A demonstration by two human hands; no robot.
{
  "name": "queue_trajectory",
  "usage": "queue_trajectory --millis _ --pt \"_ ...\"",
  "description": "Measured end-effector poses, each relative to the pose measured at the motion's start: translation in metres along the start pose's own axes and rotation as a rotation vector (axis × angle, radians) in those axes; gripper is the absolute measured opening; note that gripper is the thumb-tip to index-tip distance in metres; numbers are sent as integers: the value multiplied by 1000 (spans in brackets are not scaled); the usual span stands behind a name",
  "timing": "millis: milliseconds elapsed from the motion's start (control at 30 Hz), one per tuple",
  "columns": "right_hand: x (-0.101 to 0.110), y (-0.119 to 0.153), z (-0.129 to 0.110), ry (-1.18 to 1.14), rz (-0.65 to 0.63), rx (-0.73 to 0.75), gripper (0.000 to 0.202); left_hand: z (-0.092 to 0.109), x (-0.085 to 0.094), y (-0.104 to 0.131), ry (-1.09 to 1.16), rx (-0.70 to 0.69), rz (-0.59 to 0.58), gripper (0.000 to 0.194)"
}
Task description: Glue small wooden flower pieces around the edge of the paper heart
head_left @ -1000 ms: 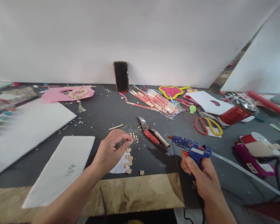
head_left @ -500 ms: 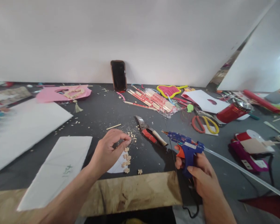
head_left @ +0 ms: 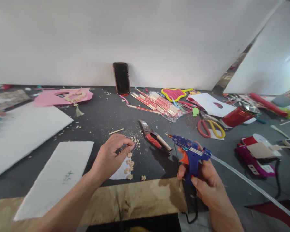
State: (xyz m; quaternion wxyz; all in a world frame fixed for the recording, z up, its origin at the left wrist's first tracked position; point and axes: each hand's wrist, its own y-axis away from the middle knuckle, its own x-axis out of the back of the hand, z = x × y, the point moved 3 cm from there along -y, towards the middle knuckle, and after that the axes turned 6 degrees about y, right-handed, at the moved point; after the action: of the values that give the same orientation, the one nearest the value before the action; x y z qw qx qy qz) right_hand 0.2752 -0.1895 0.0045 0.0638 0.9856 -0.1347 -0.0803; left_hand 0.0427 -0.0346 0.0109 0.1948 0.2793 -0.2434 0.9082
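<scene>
My left hand (head_left: 113,154) is pinched closed over a white paper piece (head_left: 118,172) edged with small beige flower-like clusters (head_left: 130,166); whatever its fingertips hold is too small to name. One loose cluster (head_left: 143,178) lies to the right of the paper. Small beige bits (head_left: 136,141) are scattered just beyond my fingertips. My right hand (head_left: 207,180) is wrapped round the handle of a blue glue gun (head_left: 192,151) with an orange trigger. Its nozzle points left, and a long clear glue stick (head_left: 251,185) sticks out behind. Red-handled pruners (head_left: 154,138) lie between my hands.
A phone (head_left: 121,78) leans on the white wall. Wrapped sticks (head_left: 159,104), scissors (head_left: 210,128) and a red can (head_left: 240,116) lie farther back. A purple power strip (head_left: 255,161) is at right, a white board (head_left: 58,177) at left. Brown paper (head_left: 145,199) runs along the front edge.
The glue gun in my right hand has tilted slightly, and the fingers at its trigger have shifted lower. My left hand keeps its pinch. The whole view has shifted a little.
</scene>
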Motion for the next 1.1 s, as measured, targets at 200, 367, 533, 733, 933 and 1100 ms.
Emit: queue_trajectory --millis 200,367,533,733,933,1100 --pt "1 1 -3 -12 41 34 94 0 0 0 -8 -13 -1 13" --pt "-1 1 -4 -21 9 28 95 0 0 0 -15 -14 -3 14" --pt "-3 1 -6 12 -1 20 89 1 0 -1 -19 -30 -6 14" --pt "-3 -1 -6 41 44 32 86 1 1 -1 -23 -22 -9 15" --pt "2 -1 -4 116 41 -26 79 1 1 -1 14 -22 -9 13" --pt "1 1 -4 46 142 65 61 2 2 -2 244 162 11 8"
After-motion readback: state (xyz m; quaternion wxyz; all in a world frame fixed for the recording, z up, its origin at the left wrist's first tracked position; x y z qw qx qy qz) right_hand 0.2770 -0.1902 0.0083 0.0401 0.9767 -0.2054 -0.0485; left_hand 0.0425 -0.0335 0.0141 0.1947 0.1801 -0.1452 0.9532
